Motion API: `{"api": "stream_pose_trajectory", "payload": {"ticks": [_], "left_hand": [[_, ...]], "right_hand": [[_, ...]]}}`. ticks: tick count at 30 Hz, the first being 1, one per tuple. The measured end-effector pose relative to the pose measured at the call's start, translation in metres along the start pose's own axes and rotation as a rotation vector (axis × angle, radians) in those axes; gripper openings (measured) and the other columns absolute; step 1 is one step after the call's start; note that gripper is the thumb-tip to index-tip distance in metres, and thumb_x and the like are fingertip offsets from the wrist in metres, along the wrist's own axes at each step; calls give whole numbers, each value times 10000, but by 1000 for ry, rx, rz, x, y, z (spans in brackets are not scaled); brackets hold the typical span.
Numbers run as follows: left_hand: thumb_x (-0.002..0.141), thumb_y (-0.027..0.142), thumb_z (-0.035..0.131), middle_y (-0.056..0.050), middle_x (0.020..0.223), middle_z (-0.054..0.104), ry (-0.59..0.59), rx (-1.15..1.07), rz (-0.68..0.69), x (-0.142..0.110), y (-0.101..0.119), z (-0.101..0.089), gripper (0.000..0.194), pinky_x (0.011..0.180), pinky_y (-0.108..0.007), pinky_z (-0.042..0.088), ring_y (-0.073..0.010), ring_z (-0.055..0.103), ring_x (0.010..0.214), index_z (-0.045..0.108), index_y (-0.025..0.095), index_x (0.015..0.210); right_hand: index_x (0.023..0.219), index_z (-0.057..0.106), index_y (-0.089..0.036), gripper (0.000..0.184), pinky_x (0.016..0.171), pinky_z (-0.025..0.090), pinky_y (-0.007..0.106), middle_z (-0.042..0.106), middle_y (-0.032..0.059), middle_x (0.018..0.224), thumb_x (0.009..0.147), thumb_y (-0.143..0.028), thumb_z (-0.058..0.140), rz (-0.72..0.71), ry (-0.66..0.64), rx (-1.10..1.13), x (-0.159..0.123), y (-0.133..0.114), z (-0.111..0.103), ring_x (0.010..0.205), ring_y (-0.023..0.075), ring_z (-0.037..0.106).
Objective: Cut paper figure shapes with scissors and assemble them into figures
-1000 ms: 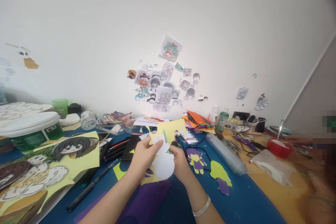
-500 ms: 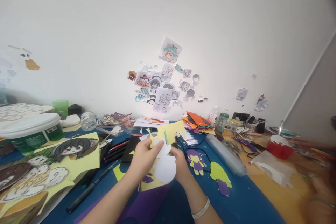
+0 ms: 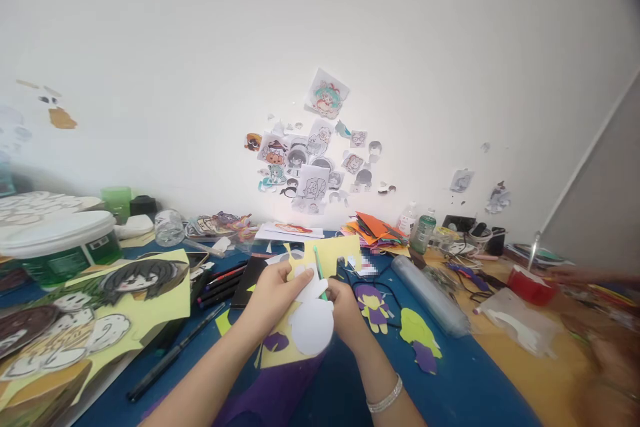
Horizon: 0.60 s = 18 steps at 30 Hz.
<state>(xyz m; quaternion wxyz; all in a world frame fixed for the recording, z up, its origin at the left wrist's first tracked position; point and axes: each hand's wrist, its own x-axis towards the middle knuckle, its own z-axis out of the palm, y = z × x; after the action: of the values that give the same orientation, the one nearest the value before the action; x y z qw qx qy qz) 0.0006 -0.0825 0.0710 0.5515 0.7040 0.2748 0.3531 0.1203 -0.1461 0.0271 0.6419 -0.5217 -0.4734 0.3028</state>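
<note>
My left hand (image 3: 273,297) is closed on a white paper cutout (image 3: 313,327) with a rounded lower part, its thumb pressing on the upper part. A yellow paper sheet (image 3: 330,252) lies behind the cutout, showing above and below it. My right hand (image 3: 345,303) is closed at the cutout's right edge, around the lower end of a slim green pen-like stick (image 3: 319,261). Its fingertips are partly hidden by the paper. Right of my hands lie a purple-and-yellow paper doll (image 3: 373,307) and a lime-green paper piece (image 3: 417,330) touching a purple scrap (image 3: 425,357).
At left are a white-lidded green tub (image 3: 60,247), yellow sheets with drawn figures (image 3: 165,297) and a black pen (image 3: 165,363). A clear plastic roll (image 3: 430,293) lies right, near a red container (image 3: 531,285). A co-worker's blurred hand (image 3: 607,347) is at far right.
The white cutout and yellow sheet have shifted and turned slightly in my hands. The red container at the right has tilted or turned, and the co-worker's hand has moved.
</note>
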Motion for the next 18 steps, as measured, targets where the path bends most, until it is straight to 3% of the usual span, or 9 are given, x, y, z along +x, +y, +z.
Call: {"api": "stream_pose_trajectory", "payload": {"ticks": [2, 6, 13, 18], "left_hand": [[676, 481, 566, -36, 602, 624, -67, 37, 12, 0, 1, -3, 354, 425, -234, 399, -153, 549, 492, 582, 127, 674], [687, 474, 553, -53, 614, 637, -117, 66, -8, 0, 4, -5, 353, 428, -240, 403, -163, 561, 499, 585, 124, 661], [675, 480, 573, -51, 616, 644, -126, 30, -41, 0, 3, -9, 364, 440, -236, 409, -169, 582, 504, 589, 118, 705], [685, 455, 583, -49, 622, 650, -241, -36, -85, 3, 1, -18, 341, 436, -222, 407, -160, 586, 497, 600, 119, 742]], "right_hand": [[549, 512, -150, 253, 479, 388, 219, 486, -49, 445, 495, -281, 722, 15, -34, 14, 2, 0, -1, 471, 110, 475], [756, 590, -161, 298, 487, 413, 232, 567, -25, 535, 515, -274, 723, -13, -121, 111, 3, -2, 0, 511, 137, 525], [678, 540, -164, 280, 449, 389, 198, 475, -72, 479, 493, -209, 745, 2, 8, 125, 3, 5, 4, 454, 93, 468], [855, 522, -165, 383, 416, 386, 202, 480, -82, 490, 542, -237, 731, 12, -117, 112, 1, 13, -1, 415, 89, 455]]}}
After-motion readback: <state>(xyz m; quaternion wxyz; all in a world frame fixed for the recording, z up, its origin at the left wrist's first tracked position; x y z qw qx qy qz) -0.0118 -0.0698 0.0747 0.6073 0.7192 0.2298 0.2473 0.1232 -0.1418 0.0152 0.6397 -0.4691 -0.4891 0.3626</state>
